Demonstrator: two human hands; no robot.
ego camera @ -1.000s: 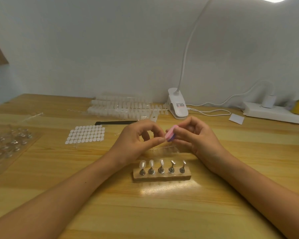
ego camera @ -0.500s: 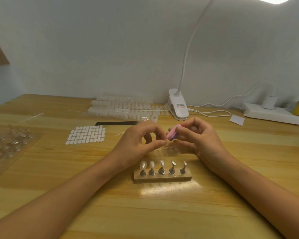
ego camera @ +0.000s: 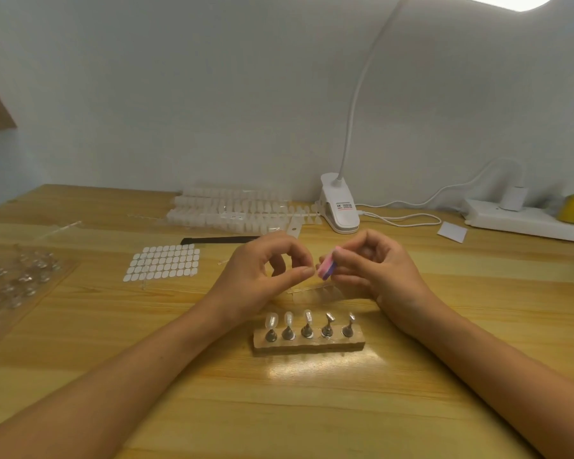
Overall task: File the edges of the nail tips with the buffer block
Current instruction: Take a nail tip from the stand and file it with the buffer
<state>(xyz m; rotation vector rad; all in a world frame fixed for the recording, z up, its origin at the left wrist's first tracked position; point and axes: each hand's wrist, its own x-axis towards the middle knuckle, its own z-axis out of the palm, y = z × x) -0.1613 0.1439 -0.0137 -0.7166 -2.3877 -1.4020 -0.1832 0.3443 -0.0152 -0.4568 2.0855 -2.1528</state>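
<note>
The wooden stand [ego camera: 309, 342] is just below my grips, and a sinking wrist could knock it. My right hand [ego camera: 378, 270] pinches the buffer block [ego camera: 327, 268] at my left hand [ego camera: 256, 276], whose thumb and forefinger press together, probably on a nail tip too small to see — a hard stroke could flick it away.
</note>
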